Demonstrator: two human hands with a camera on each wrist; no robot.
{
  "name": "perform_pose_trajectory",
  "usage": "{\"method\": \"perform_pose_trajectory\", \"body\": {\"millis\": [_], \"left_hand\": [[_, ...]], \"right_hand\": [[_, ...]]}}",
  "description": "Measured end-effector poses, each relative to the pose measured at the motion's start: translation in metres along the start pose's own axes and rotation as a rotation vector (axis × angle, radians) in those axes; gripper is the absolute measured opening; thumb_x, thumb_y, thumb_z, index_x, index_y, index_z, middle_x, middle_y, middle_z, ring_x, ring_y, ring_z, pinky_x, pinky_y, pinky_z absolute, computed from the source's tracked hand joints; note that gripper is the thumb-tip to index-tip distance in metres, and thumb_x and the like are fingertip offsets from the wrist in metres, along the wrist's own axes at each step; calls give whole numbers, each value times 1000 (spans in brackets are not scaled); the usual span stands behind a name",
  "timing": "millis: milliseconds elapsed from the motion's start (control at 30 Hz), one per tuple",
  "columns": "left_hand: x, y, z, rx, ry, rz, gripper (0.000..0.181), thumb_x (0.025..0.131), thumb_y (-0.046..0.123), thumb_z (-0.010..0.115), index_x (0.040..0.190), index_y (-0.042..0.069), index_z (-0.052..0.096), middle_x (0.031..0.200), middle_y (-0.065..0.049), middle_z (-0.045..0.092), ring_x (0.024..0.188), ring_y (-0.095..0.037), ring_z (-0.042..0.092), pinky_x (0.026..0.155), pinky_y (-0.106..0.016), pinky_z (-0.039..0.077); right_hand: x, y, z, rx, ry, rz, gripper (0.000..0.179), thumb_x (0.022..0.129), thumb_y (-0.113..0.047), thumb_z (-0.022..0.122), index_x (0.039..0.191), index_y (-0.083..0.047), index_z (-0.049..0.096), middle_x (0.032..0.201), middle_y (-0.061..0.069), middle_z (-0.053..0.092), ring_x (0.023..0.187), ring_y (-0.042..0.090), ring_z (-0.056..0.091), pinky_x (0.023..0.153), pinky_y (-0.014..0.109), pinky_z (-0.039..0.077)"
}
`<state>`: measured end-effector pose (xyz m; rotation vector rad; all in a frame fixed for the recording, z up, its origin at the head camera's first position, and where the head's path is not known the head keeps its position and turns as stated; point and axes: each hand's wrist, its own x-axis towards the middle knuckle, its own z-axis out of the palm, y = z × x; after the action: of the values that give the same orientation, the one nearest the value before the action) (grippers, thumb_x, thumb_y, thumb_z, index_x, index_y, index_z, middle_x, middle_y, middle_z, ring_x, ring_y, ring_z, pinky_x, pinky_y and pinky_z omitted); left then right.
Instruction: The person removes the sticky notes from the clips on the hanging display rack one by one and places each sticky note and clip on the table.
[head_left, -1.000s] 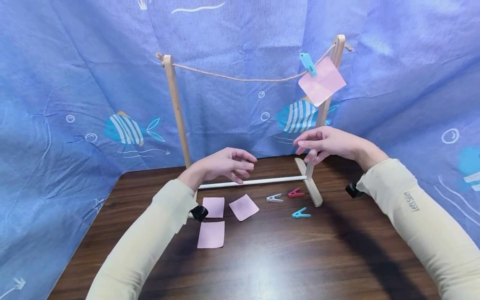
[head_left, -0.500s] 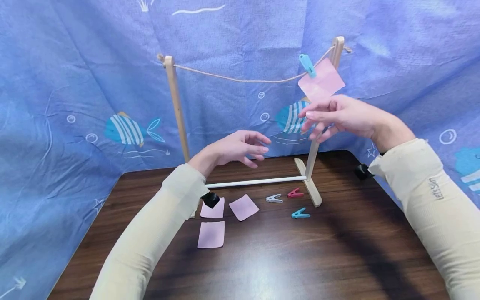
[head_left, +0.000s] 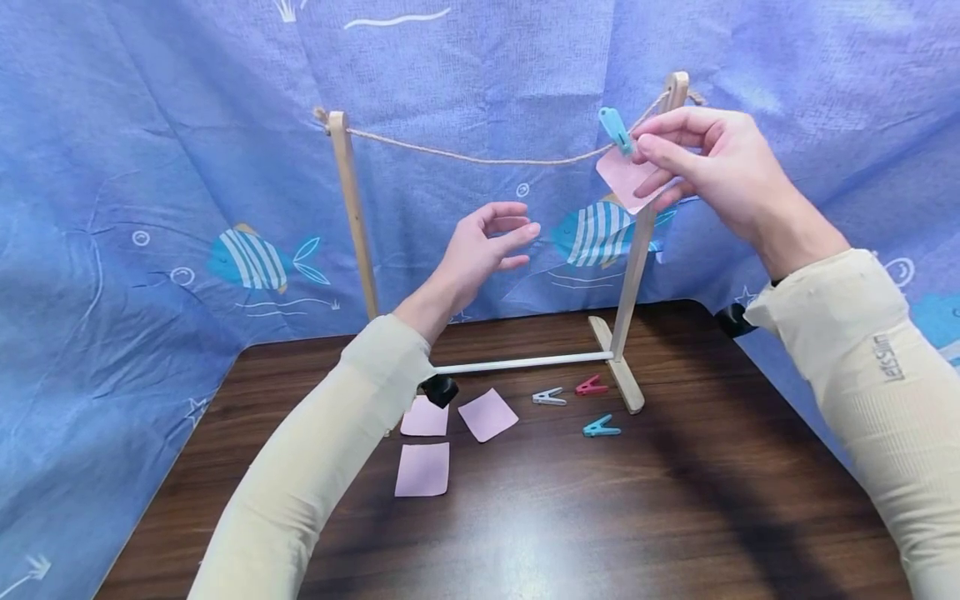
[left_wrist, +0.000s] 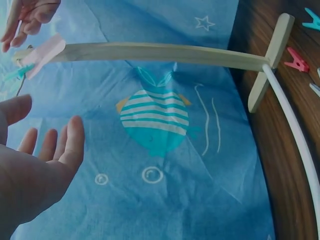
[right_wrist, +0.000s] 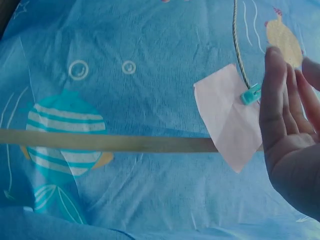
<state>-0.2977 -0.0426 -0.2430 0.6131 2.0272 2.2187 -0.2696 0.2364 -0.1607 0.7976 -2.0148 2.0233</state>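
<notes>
A blue clothespin [head_left: 615, 130] clips a pink paper square [head_left: 619, 177] to the rope [head_left: 465, 157] near the right post. In the head view my right hand [head_left: 738, 175] overlaps the paper, fingers bent loosely beside the clothespin. The left wrist view shows that hand [left_wrist: 31, 20] apart from the hanging paper [left_wrist: 49, 54], with nothing in its fingers. My left hand [head_left: 483, 242] hovers below the rope's middle, relaxed and holding nothing. Seen from the right wrist, the paper [right_wrist: 225, 107] hangs tilted under the clothespin [right_wrist: 250, 95].
The wooden stand has a left post [head_left: 351, 208], a right post [head_left: 633, 275] and a white bottom bar [head_left: 525, 362]. Three pink squares, one of them [head_left: 488, 415] turned askew, lie on the table [head_left: 600, 517]. Grey [head_left: 549, 397], red [head_left: 592, 386] and blue [head_left: 602, 427] clothespins lie nearby.
My right hand has risen from low beside the right post to the clipped paper. My left hand has moved up and slightly right. The squares and clothespins on the table have not moved.
</notes>
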Motion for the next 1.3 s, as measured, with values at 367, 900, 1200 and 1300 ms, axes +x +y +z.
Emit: {"method": "perform_pose_trajectory", "body": {"millis": [367, 900, 1200, 1300], "left_hand": [[9, 7, 10, -63, 15, 16, 39, 94, 13, 75, 129, 5, 62, 123, -12, 66, 110, -24, 67, 89, -40, 59], [35, 16, 46, -128, 13, 17, 39, 94, 10, 74, 130, 5, 61, 118, -9, 68, 105, -22, 69, 87, -36, 60], [50, 23, 69, -73, 41, -26, 47, 93, 14, 77, 136, 9, 61, 122, -4, 67, 102, -11, 67, 90, -33, 58], [54, 22, 76, -81, 49, -55, 45, 93, 14, 76, 135, 9, 62, 119, -3, 69, 98, -12, 69, 89, -33, 59]], "right_hand": [[9, -4, -11, 69, 228, -2, 23, 87, -3, 79, 105, 7, 70, 88, 17, 73, 62, 24, 73, 51, 31, 58], [18, -1, -12, -147, 266, -47, 15, 87, -6, 80, 100, 1, 75, 80, 6, 73, 66, 14, 67, 57, 19, 57], [24, -3, -4, -143, 192, -20, 16, 90, -7, 77, 103, 1, 73, 81, 8, 75, 57, 15, 68, 52, 22, 57], [24, -5, -1, -57, 182, 4, 18, 89, -6, 78, 105, 2, 73, 86, 11, 76, 61, 18, 72, 53, 26, 58]]}}
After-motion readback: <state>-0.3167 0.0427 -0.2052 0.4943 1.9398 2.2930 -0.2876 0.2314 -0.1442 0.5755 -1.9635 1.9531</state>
